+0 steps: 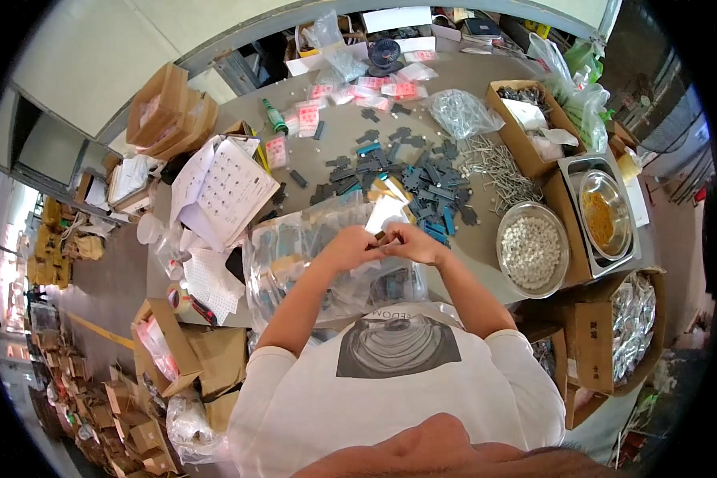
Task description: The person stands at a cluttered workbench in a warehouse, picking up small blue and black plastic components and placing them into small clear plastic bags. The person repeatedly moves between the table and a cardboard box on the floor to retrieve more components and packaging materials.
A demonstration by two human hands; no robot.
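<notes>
My left hand (pixel 350 248) and my right hand (pixel 411 244) meet in front of my chest, over the near edge of the table. Both are closed, fingertips pinched together around something small and dark that I cannot make out. Just beyond the fingertips is a white, card-like piece (pixel 385 212) with yellowish-brown edges; whether I hold it is unclear. Under my left forearm lies a large clear plastic bag (pixel 283 239) with grey and blue pieces in it. Past my hands spreads a pile of dark grey and blue plastic parts (pixel 422 185).
To the right are loose screws (pixel 498 174), a metal bowl of white pellets (pixel 531 248) and a bowl of yellow bits (pixel 602 215). Papers (pixel 227 187) lie at the left. Small red-and-white packets (pixel 307 119), a clear bag (pixel 462 113) and a small fan (pixel 385 54) are farther back.
</notes>
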